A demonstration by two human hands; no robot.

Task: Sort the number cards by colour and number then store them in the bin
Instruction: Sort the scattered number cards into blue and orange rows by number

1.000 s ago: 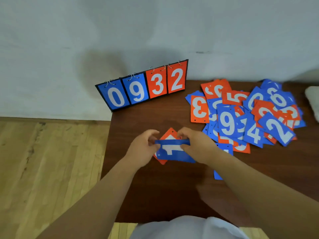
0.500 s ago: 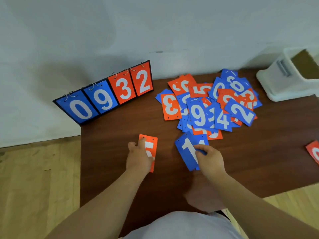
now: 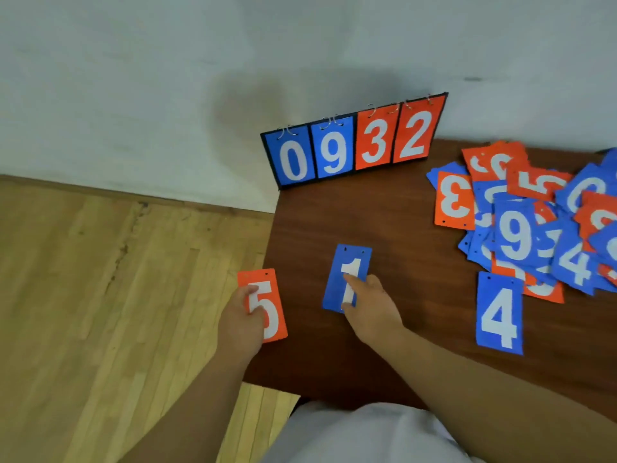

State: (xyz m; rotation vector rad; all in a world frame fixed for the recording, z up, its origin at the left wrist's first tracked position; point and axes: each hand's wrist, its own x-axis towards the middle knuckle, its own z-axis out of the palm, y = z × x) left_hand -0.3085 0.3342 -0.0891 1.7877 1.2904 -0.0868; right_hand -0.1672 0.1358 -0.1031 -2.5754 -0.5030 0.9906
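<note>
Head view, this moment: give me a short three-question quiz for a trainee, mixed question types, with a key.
1. True or false: the left hand grips a card numbered 7.
2. Which number shows on the blue card that the right hand touches? A) 4 B) 1 C) 9
3. Fill in: the flip scoreboard reads ____.
Key: 1 false, it grips the orange 5 card; 2 B; 3 0932.

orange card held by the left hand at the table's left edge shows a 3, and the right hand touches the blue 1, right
No: the head view shows a 5 on the orange card, not a 3. The rest holds: the left hand holds it at the left edge of the table, and the right hand touches the blue 1.
</note>
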